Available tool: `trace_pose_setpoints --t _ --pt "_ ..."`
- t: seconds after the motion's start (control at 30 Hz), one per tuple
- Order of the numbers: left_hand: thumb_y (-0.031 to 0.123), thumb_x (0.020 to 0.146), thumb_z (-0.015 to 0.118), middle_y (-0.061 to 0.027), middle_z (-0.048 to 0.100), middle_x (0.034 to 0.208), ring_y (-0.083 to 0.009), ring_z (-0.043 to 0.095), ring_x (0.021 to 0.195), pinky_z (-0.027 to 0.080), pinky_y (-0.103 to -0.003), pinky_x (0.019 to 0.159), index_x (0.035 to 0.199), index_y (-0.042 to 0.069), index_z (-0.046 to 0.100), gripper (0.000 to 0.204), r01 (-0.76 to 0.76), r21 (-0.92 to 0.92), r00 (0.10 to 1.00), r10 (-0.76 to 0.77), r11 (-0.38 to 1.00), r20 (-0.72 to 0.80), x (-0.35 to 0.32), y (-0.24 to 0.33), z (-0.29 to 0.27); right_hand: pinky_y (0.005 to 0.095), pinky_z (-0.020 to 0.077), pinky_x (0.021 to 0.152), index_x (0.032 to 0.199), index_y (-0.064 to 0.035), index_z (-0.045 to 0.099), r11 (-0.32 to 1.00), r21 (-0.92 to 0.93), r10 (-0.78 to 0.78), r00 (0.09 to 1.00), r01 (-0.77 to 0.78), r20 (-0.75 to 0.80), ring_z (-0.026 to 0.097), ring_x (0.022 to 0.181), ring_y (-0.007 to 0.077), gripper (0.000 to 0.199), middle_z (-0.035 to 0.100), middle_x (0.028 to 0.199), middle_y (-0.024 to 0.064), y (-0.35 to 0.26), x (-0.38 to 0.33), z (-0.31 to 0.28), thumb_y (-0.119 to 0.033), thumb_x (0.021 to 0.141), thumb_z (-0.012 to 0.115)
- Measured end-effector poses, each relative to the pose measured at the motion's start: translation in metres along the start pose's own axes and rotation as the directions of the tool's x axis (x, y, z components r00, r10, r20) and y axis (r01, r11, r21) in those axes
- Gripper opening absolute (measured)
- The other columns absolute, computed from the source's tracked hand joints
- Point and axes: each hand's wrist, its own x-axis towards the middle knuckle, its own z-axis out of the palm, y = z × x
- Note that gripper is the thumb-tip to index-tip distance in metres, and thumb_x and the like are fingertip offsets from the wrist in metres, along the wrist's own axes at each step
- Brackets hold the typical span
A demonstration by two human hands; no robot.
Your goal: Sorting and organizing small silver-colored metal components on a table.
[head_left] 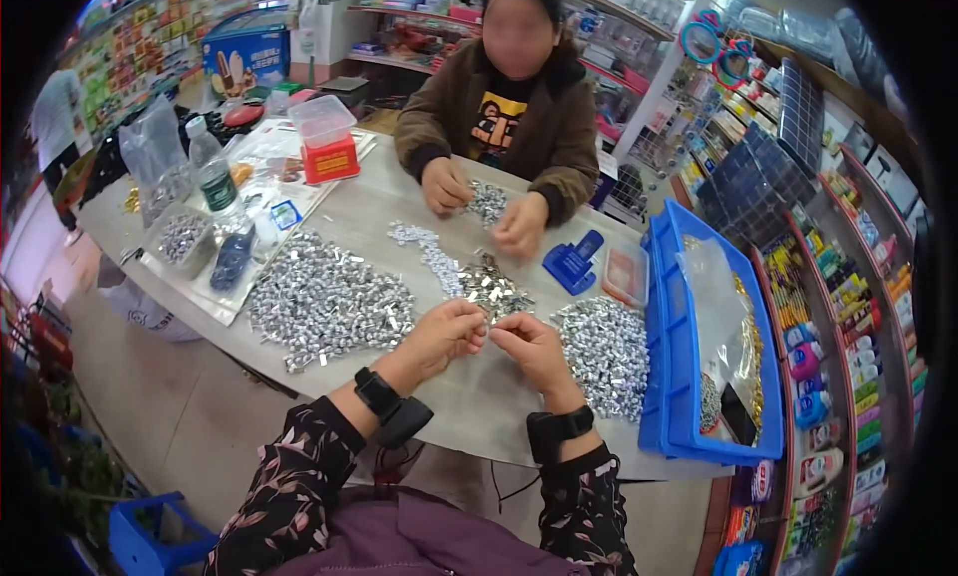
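Your left hand [440, 337] and right hand [529, 344] pinch one small silver piece [488, 324] between closed fingertips; large silver heaps [324, 302] on the counter [469, 396] look unworked.

small shiny silver piece [488, 324], pinched between both hands' fingertips, above grey table, beside silver heap

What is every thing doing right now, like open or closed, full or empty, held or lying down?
Left hand: pinched on a small silver piece.
Right hand: fingertips meeting the left hand's, pinching too.
Big silver pile: loose, heaped on the table.
Right silver pile: loose, lying still.
Blue crate: open, holding a plastic bag.
Water bottle: upright, capped.
Clear box: lid on.
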Motion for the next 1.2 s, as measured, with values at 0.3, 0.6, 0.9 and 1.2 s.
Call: trace_pose_setpoints --t 0.3,0.6,0.9,1.2 --pt "0.013 0.090 0.052 -0.0046 0.058 0.079 -0.0107 0.058 0.067 0.050 -0.021 0.058 0.096 0.003 0.052 0.012 -0.015 -0.068 1.000 0.016 0.998 0.012 -0.002 0.003 0.000 0.0192 0.0434 0.069 0.090 -0.0018 0.060 0.975 0.209 0.061 0.997 -0.068 0.038 0.054 0.075 0.0062 0.010 0.060 0.082 -0.0002 0.000 0.001 0.008 -0.008 0.082 0.063" --pt "0.013 0.090 0.052 -0.0086 0.060 0.083 -0.0118 0.060 0.068 0.051 -0.024 0.057 0.095 0.000 0.050 0.014 -0.269 0.276 0.961 0.275 0.923 0.016 0.004 -0.010 -0.002 0.0190 0.0451 0.066 0.095 -0.0004 0.058 0.989 0.125 -0.074 0.997 0.077 -0.036 0.057 0.074 0.0069 0.014 0.061 0.084 0.0018 0.008 0.004 0.019 -0.009 0.084 0.061" --pt "0.015 0.090 0.053 -0.0066 0.059 0.073 -0.0107 0.058 0.060 0.047 -0.022 0.052 0.096 0.001 0.048 0.016 -0.363 0.630 0.908 0.414 0.687 0.072 -0.003 -0.010 0.008 0.0212 0.0476 0.069 0.097 0.0005 0.056 0.991 0.135 -0.024 0.996 0.012 0.088 0.058 0.076 0.0084 0.014 0.062 0.088 0.0038 0.015 0.006 0.010 -0.008 0.086 0.059" --pt "0.014 0.090 0.054 -0.0031 0.057 0.075 -0.0077 0.057 0.062 0.047 -0.020 0.053 0.098 0.001 0.048 0.017 -0.279 0.451 0.952 0.305 0.848 0.015 -0.004 -0.009 0.003 0.0201 0.0465 0.066 0.097 0.0008 0.057 0.999 0.005 -0.042 0.999 0.042 0.029 0.057 0.073 0.0078 0.015 0.062 0.086 0.0032 0.008 0.005 0.020 -0.007 0.085 0.058"
